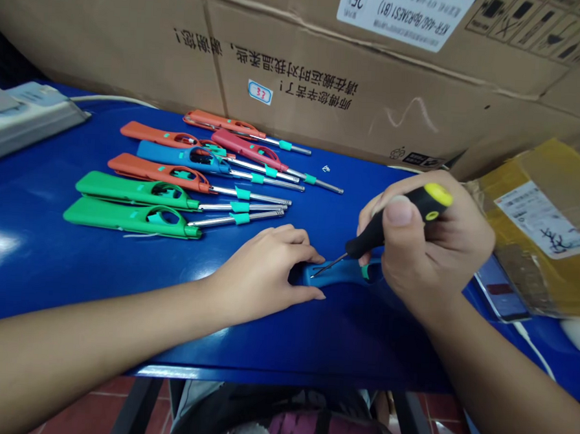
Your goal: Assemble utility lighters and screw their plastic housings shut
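Note:
My right hand is closed around a screwdriver with a black handle and a yellow end. Its thin shaft slants down to the left, and the tip is at the handle of a blue lighter lying on the table. Thumb and fingers of my left hand grip the left end of that lighter. A bit of green tape shows near its trigger opening; its right end is hidden behind my right hand. Beyond my left hand lie several long-nosed lighters, among them a green lighter and a red lighter.
A large cardboard box stands along the back of the blue table. At the right are a taped package, a phone and a white cable. A white power strip sits at the left.

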Available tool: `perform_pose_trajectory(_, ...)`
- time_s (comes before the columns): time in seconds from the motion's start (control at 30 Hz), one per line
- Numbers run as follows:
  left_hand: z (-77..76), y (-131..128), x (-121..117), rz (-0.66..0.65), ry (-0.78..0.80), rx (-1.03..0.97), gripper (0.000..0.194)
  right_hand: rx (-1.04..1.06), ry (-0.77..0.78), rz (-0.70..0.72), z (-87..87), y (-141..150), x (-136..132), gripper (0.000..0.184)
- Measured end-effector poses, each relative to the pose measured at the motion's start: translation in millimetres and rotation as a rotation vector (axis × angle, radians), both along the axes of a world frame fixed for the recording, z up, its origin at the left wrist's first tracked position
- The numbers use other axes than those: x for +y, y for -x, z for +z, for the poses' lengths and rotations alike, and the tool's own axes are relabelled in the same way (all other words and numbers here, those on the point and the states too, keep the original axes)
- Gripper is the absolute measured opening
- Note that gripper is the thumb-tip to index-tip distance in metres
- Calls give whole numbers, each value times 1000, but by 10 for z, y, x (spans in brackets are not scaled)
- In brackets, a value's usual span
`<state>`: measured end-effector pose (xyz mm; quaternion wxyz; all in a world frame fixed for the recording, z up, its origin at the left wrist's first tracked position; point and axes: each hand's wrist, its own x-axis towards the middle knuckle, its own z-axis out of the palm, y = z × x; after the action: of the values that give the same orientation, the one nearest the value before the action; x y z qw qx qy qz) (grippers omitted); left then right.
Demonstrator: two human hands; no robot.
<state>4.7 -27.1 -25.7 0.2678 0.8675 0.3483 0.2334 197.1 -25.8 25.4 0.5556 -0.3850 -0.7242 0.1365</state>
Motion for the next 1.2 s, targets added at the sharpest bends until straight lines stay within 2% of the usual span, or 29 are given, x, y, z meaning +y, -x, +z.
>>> perform_pose_trajectory(0.2, -8, -4, 1, -2, -7, 9, 36, -37, -47, 23, -25, -16, -14, 19)
perform_pose_trajectory(0.3, -23, 1, -9, -3, -1, 1, 37, -57, -45, 107, 10, 8, -25, 9)
perform_pose_trajectory(0.4, -23, 5, -18, 5, -9, 2, 38, -3, -72, 239, 75, 17, -50, 44)
perform_pose_trajectory(0.43, -18, 5, -19, 8, -12, 3, 38, -10, -72, 285, 104, 8, -65, 50)
perform_pose_trajectory(0.5, 0, 2, -20, 6, -9, 10, 37, -101, 11, 359, 171, -27, -101, 48)
perform_pose_trajectory(0.57, 17, -2, -19, 4, -5, 24, 35, -188, 157, 371, 234, -73, -128, 48)
perform_pose_trajectory(0.6, 23, -4, -18, 4, -5, 32, 34, -217, 174, 359, 257, -94, -130, 50)
perform_pose_trajectory(0.63, 27, -4, -18, 4, -6, 38, 34, -233, 108, 366, 270, -110, -124, 51)
perform_pose_trajectory(0.7, 28, -3, -20, 5, -11, 40, 32, -275, -159, 389, 272, -127, -94, 50)
perform_pose_trajectory(0.73, 27, -2, -21, 8, -13, 39, 31, -294, -264, 348, 264, -129, -77, 49)
perform_pose_trajectory(0.77, 26, 0, -23, 11, -15, 35, 29, -365, -281, 265, 254, -128, -63, 49)
perform_pose_trajectory(0.8, 26, 1, -24, 16, -19, 33, 28, -382, -267, 179, 245, -127, -54, 49)
perform_pose_trajectory(0.87, 31, 3, -27, 16, -24, 40, 28, -374, -204, 124, 236, -128, -44, 47)
perform_pose_trajectory(0.97, 43, 0, -30, 3, -35, 46, 29, -356, -163, 239, 243, -139, -33, 49)
perform_pose_trajectory(1.1, 41, -8, -31, 16, -32, 28, 27, -380, -273, 214, 236, -130, -32, 45)
perform_pose_trajectory(1.13, 35, -9, -31, 16, -28, 26, 28, -356, -243, 238, 228, -126, -39, 46)
perform_pose_trajectory(1.2, 21, -10, -30, 8, -30, 19, 30, -312, -25, 339, 210, -126, -53, 53)
